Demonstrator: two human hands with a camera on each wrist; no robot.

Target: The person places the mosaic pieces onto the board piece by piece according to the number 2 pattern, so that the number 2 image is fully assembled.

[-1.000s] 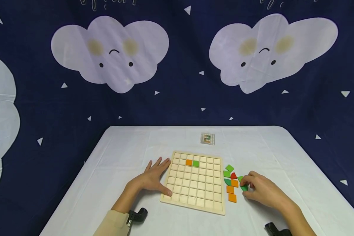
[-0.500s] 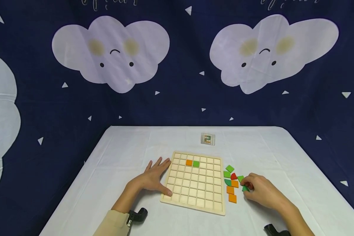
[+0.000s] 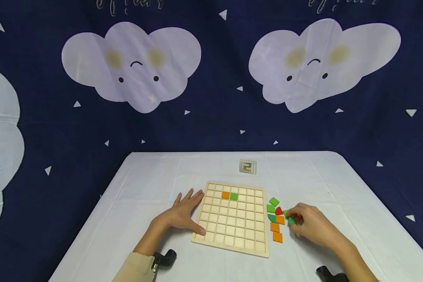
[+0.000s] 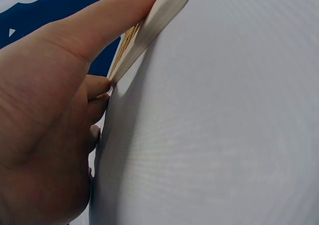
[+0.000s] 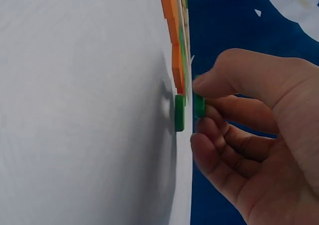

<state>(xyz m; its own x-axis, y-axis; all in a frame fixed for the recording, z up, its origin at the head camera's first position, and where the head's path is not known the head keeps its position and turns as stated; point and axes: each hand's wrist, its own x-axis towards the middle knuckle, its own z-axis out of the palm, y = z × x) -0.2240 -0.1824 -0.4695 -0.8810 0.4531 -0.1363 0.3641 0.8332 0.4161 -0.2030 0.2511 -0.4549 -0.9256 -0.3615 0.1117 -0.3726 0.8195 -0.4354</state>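
Since a second ago my right hand (image 3: 311,226) has drawn the dark green tile (image 3: 291,220) slightly up and away from the bench (image 3: 155,180); the right wrist view shows it pinched between thumb and fingertips (image 5: 209,88), clear of the white cloth, with another green tile (image 5: 179,113) lying flat just beside it. My left hand (image 3: 181,213) has not shifted: its fingers lie straight and spread on the cloth, and the thumb (image 4: 104,30) presses along the left edge of the wooden grid board (image 3: 232,235).

On the board, an orange square (image 3: 226,194) and a green square (image 3: 234,196) sit side by side in the second row from the far edge. Between the board's right edge and my right hand lies a small cluster of loose pieces: green tiles (image 3: 274,201), a red piece (image 3: 279,211), and orange tiles (image 3: 277,236). A small pattern card (image 3: 248,166) lies well apart, beyond the board's far edge.
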